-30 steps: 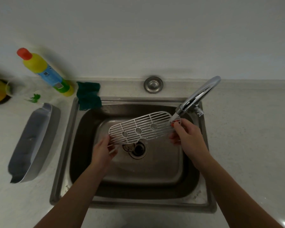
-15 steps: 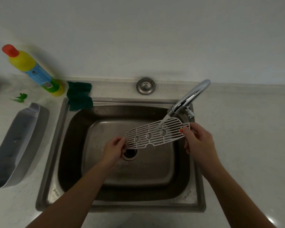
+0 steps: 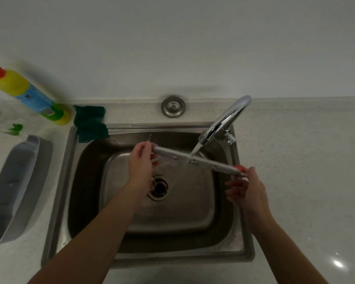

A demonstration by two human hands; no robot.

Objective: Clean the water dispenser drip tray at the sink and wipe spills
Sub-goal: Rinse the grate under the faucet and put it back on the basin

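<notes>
Turned since a moment ago, the white plastic grate [image 3: 195, 160] now shows only its thin edge, where before its slotted face and three round holes looked up. It slopes from upper left down to lower right across the middle of the frame, held above the sink basin and touching nothing but the hands.

Her left hand [image 3: 140, 167] pinches the higher end between curled fingers and thumb. Her right hand [image 3: 247, 189] grips the lower end, a red-nailed thumb on top and the fingers curled below.

Water [image 3: 196, 149] runs from the curved chrome tap [image 3: 225, 119] and strikes the grate near its middle. The lower end hangs close to the sink's right wall. Below the grate there is open room down to the round drain [image 3: 159, 187].

The sink [image 3: 55, 201] is brushed steel with rounded corners, set in a pale speckled counter [image 3: 305, 181]. A round metal cap [image 3: 173, 105] sits behind it, centre top.

At the left edge of the frame the grey drip tray [image 3: 19, 191] lies on the counter beside the sink, long, curved and smooth-walled. A dark green cloth [image 3: 90, 124] hangs over the sink's upper left corner.

Next to the cloth stands a yellow bottle [image 3: 27, 93] with a red cap, and a green smear [image 3: 14, 129] marks the counter nearby. The bottle's blue label carries a small dark square, but the print is too small to read.
</notes>
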